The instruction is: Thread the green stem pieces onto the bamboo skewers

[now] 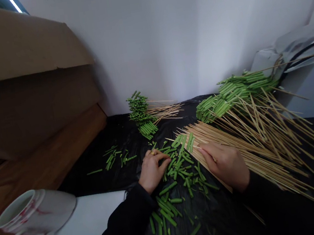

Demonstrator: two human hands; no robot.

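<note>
My right hand (226, 164) pinches a bamboo skewer (197, 147) near its end. Several short cut green stem pieces (183, 141), which look like garlic scape, sit side by side at the skewer's far end. My left hand (154, 167), with a ring on one finger, has its thumb and index fingertip together at the edge of a loose heap of cut green stems (182, 165). A stem piece appears to be between those fingertips, though they partly hide it. Under and beside my right hand lies a broad bundle of bare bamboo skewers (259, 161).
Finished-looking skewers of green stems (141, 114) are stacked at the back, with a larger pile (236, 91) at back right. A mug (40, 211) stands on a white surface (86, 220) at left. A cardboard box (29, 102) rises behind it. Black plastic sheet (96, 186) covers the table.
</note>
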